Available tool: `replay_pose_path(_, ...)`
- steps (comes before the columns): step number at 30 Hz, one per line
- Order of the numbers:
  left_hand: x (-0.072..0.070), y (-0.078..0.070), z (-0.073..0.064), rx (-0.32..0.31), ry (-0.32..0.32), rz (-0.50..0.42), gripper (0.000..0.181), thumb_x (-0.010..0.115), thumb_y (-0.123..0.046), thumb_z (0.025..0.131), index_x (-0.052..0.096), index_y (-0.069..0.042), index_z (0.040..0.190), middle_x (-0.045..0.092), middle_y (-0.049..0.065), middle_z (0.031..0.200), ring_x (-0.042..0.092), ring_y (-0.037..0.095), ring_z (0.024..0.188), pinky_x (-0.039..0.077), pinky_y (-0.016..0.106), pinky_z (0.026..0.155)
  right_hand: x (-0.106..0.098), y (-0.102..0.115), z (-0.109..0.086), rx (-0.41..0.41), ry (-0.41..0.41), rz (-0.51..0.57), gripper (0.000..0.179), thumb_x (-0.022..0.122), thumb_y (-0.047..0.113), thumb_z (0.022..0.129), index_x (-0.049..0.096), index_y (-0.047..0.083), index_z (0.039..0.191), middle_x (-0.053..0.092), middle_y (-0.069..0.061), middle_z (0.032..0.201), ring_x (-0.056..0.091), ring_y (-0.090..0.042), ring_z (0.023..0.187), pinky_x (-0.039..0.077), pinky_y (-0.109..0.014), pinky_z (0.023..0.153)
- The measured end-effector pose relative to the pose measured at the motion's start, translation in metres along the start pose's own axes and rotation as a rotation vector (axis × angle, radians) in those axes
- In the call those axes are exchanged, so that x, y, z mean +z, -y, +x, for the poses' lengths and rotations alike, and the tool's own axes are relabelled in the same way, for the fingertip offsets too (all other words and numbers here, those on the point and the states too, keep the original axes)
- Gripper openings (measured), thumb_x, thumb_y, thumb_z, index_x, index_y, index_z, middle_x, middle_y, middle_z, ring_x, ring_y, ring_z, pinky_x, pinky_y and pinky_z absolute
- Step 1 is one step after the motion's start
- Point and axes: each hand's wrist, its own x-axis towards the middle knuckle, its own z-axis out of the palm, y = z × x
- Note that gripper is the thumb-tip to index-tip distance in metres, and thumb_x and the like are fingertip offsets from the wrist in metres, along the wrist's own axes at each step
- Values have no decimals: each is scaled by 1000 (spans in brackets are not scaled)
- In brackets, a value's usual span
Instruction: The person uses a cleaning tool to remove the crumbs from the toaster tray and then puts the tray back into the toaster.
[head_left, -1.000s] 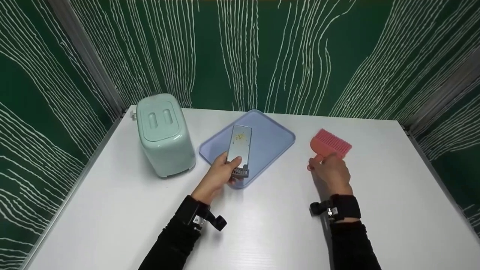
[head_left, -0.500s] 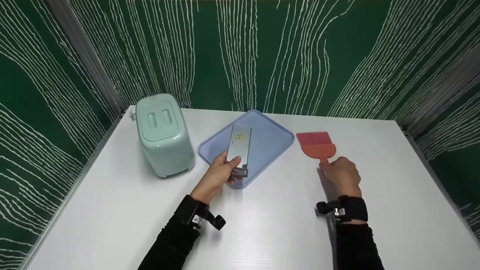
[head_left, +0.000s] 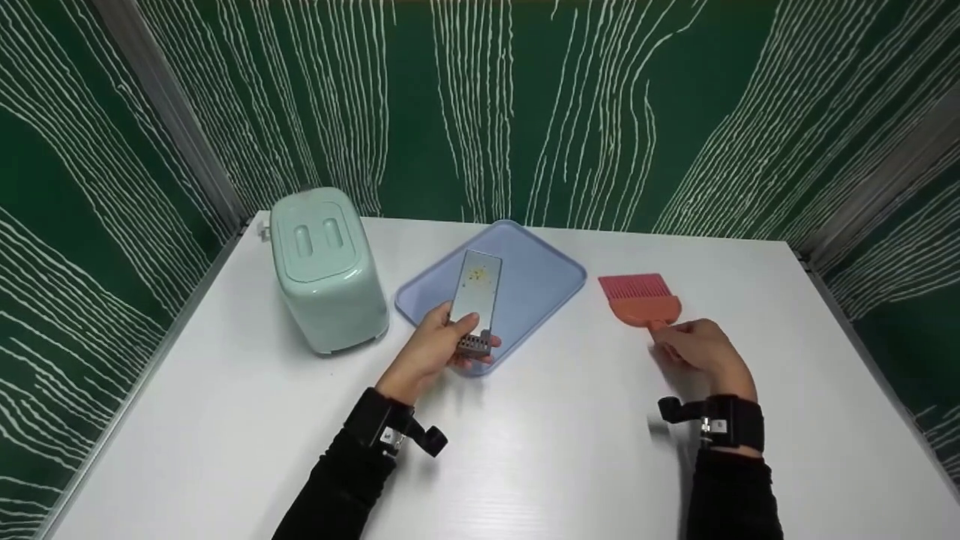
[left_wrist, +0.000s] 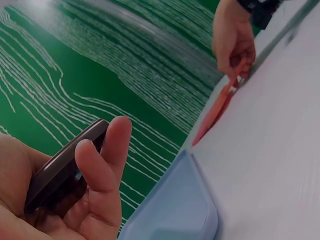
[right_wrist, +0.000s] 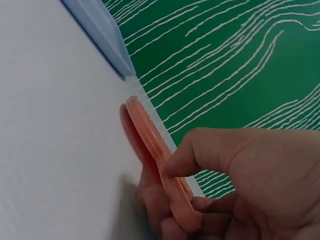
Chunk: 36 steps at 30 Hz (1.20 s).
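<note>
In the head view my left hand [head_left: 430,346] grips the dark slotted end of a narrow metal crumb tray [head_left: 475,300], thumb on top. Yellow-brown crumbs [head_left: 478,274] lie near its far end. The crumb tray is over a blue serving tray [head_left: 538,271]. My right hand [head_left: 711,354] pinches the handle of an orange-pink silicone brush [head_left: 643,307], right of the serving tray, its bristles pointing away from me. In the left wrist view the crumb tray's dark end [left_wrist: 62,165] shows edge-on. The right wrist view has the brush [right_wrist: 150,131] edge-on, close above the table.
A mint-green toaster [head_left: 326,300] with a lid over its top stands at the left of the white table [head_left: 555,450]. Green walls [head_left: 555,112] with white wavy lines close in the back and both sides.
The brush has swung from pointing right to pointing away from me, then come slightly nearer. My right hand has shifted right and towards me. My left hand has barely moved.
</note>
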Motion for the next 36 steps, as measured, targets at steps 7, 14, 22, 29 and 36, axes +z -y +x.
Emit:
replay_pose_path(7, -1, -2, 2, -36, 13, -53, 36, 50, -20, 115, 45, -5, 147, 81, 18, 99, 82, 22, 79, 62, 22, 61, 0, -3, -1, -6, 46, 97, 46, 47, 51, 111, 57, 6, 113, 64, 5, 83, 56, -12, 80, 46, -29, 75)
replay_pose_path(14, -4, -3, 3, -44, 26, -85, 37, 50, -16, 115, 43, -7, 150, 80, 17, 92, 81, 22, 75, 62, 21, 60, 3, -2, 1, 10, -9, 75, 48, 43, 56, 110, 46, 9, 117, 47, 0, 90, 48, -20, 88, 41, -35, 79)
replay_pose_path(22, -10, -5, 3, -13, 35, -73, 28, 52, -15, 114, 43, -9, 139, 81, 16, 90, 81, 22, 72, 59, 20, 57, 9, 10, -3, -52, -234, -20, 78, 48, 73, 102, 62, -2, 118, 62, -16, 110, 56, -31, 105, 45, -36, 80)
replay_pose_path(29, -15, -5, 3, 7, 30, -64, 41, 58, -13, 111, 45, -10, 150, 82, 13, 86, 80, 20, 65, 53, 18, 50, 18, 35, -9, -101, -369, 7, 74, 58, 81, 93, 65, 8, 84, 64, -5, 86, 53, -25, 87, 42, -34, 69)
replay_pose_path(36, -18, -7, 3, 14, 13, -60, 48, 61, -11, 109, 49, -8, 156, 80, 10, 85, 77, 17, 61, 42, 16, 43, 37, 65, -24, -253, -448, 15, 70, 68, 76, 91, 46, 15, 65, 36, 8, 60, 38, -17, 63, 28, -32, 59)
